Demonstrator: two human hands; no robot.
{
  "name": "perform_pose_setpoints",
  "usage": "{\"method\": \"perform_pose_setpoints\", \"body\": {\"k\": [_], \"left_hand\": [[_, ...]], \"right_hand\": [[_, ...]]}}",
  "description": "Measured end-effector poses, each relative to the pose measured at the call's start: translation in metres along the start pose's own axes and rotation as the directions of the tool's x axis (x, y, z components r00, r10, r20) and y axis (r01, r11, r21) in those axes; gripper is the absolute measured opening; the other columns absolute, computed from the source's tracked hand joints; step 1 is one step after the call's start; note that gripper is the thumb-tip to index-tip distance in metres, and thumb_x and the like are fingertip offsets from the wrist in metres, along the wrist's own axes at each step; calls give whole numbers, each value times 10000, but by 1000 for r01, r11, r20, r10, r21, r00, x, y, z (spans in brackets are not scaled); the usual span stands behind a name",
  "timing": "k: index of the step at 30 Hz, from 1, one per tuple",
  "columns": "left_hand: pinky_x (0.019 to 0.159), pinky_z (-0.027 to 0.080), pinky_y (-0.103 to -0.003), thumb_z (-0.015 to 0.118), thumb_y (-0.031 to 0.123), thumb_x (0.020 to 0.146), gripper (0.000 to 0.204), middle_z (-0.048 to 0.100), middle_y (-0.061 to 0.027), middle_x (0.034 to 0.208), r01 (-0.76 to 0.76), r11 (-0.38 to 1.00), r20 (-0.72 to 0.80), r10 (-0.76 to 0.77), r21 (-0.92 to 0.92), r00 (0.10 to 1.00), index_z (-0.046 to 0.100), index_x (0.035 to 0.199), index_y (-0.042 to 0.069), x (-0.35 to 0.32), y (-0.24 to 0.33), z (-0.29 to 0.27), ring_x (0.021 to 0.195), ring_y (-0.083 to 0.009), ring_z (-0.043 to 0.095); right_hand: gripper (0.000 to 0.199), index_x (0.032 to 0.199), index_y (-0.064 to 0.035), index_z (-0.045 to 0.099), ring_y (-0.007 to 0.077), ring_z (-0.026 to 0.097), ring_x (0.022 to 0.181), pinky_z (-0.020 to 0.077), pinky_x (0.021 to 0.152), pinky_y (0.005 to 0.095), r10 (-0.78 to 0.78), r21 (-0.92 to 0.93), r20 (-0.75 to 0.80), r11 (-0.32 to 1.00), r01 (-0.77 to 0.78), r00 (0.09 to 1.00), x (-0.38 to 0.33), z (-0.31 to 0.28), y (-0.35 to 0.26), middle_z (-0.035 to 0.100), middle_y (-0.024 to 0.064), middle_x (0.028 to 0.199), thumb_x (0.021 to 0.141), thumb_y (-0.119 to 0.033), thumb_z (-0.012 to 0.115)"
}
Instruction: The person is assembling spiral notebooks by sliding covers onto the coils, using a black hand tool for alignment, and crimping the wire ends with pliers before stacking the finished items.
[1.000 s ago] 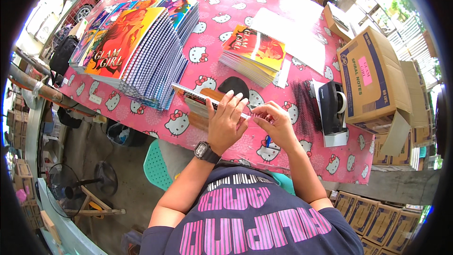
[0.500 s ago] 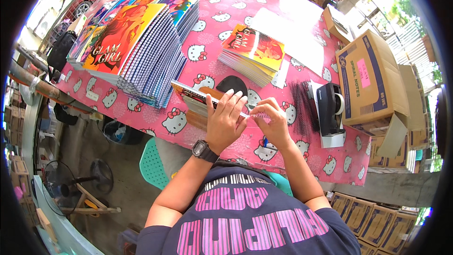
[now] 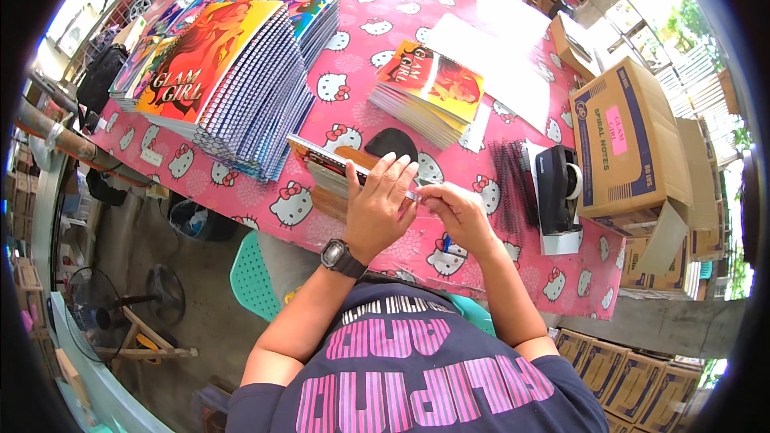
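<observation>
From the head camera, looking down over the person's shoulders, the pink patterned table (image 3: pixel 377 16) is the thing to steer by. At its near edge, right in front of the person, a notebook (image 3: pixel 325 162) is propped on its edge, and the left hand (image 3: pixel 377 204), a dark watch on its wrist, lies flat over it with the fingers spread, pressing it steady. The right hand (image 3: pixel 457 212) sits just beside it, fingers pinched on something thin at the notebook's spine end; what exactly it grips is too small to tell, possibly a binding coil. I judge this to be the binding step on one book. The next move, as I read it, calls for a firm left hand and fine finger work along the spine. Farther up the table on the left sits a tall fanned stack of spiral notebooks (image 3: pixel 233 80), a smaller stack (image 3: pixel 429 92) near the middle, black coils (image 3: pixel 507 184) and a tape dispenser (image 3: pixel 557 192) to the right, and a cardboard box (image 3: pixel 630 140) at the right edge.
</observation>
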State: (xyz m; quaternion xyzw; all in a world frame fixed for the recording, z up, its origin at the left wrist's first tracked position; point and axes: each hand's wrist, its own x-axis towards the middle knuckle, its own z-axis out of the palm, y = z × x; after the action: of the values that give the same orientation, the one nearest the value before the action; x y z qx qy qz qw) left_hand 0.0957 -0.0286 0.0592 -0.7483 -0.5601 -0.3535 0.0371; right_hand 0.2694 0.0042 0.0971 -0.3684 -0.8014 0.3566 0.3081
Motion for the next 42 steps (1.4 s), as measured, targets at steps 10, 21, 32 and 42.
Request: {"method": "perform_pose_setpoints", "body": {"k": [10, 21, 32, 42], "left_hand": [[1019, 1, -693, 635, 269, 842, 89, 647, 74, 1016, -20, 977, 150, 53, -214, 987, 653, 876, 188, 3, -10, -27, 1224, -196, 464], [1042, -22, -643, 610, 333, 865, 127, 622, 66, 868, -89, 969, 151, 126, -231, 980, 640, 853, 211, 12, -7, -31, 1071, -143, 543], [994, 200, -461, 605, 385, 863, 202, 610, 46, 939, -37, 934, 253, 134, -355, 958, 668, 935, 207, 16, -21, -32, 1020, -143, 551], [1028, 179, -498, 641, 435, 818, 387, 611, 24, 944, -66, 964, 174, 114, -259, 978, 603, 1111, 184, 17, -19, -41, 939, -163, 567]], "right_hand": [[344, 1268, -65, 508, 92, 563, 620, 495, 595, 288, 275, 220, 394, 898, -381, 877, 18, -15, 6, 627, 52, 786, 931, -113, 558], [375, 1044, -105, 564, 342, 535, 1055, 442, 887, 443, -51, -427, 387, 875, 228, 921, 123, 51, 96, 569, 127, 1045, 710, -188, 712], [702, 1242, -158, 523, 407, 327, 1294, 311, 1022, 535, 157, -416, 327, 909, -8, 932, 42, 9, 92, 359, 197, 1404, 646, -439, 767], [582, 1169, -72, 614, 330, 505, 1137, 393, 978, 404, 323, 241, 263, 890, -386, 909, 32, -3, 87, 550, 199, 1194, 751, -465, 715]]}}
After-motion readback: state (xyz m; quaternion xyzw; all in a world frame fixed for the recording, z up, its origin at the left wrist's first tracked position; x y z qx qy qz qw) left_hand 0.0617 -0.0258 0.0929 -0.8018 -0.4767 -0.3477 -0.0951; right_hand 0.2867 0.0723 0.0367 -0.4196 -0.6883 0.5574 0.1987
